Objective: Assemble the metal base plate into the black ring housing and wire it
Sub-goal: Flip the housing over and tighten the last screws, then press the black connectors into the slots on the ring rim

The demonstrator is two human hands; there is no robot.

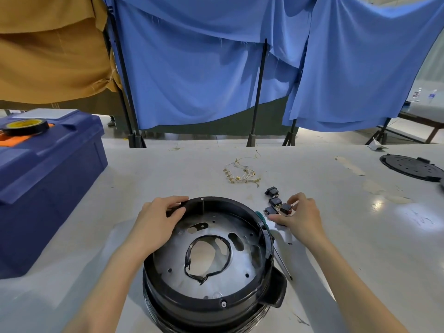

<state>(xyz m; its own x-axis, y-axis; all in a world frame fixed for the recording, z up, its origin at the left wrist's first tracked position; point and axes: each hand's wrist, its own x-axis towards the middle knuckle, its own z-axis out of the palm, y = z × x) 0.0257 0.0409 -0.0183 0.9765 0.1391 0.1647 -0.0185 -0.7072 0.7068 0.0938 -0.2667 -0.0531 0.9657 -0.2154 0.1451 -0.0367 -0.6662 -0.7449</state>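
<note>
At 6 o'clock on the pale grey table (120, 179): black round plastic ring housing (192, 306), open side up, lug handle at its 4 o'clock. Inside, lying flat within the housing wall: round silver metal base plate (168, 263), punched with holes and slots. Around the plate's central opening: loose black rubbery loop (186, 258), kinked at its 6 o'clock.

At 10 o'clock of the housing: left hand (159, 219), clamped on the rim, fingers and thumb wrapped over its edge.

At 2 o'clock of the housing, just beside it: right hand (301, 217), fingertips closed in a pinch on a small black rocker switch (286, 208). Toward 10 o'clock from that switch, close by on the table: three other small black switches (275, 201) in a loose cluster.

Between housing and right hand: green-handled steel screwdriver (260, 218), handle against the housing rim at 2 o'clock, shaft pointing toward 5 o'clock along the table.

At 12 o'clock, mid-table, well apart from both hands: tangled bundle of thin pale wires with brass terminals (242, 173).

At 9 o'clock: dark blue plastic toolbox (48, 179), with a black tape roll with yellow core (25, 126) flat on its lid.

At 3 o'clock, near the far right edge: flat black round plastic cover (410, 167).

Beyond the table at 12 o'clock: blue cloth (192, 68) hung on black stands; at 10 o'clock, mustard cloth (48, 56).
</note>
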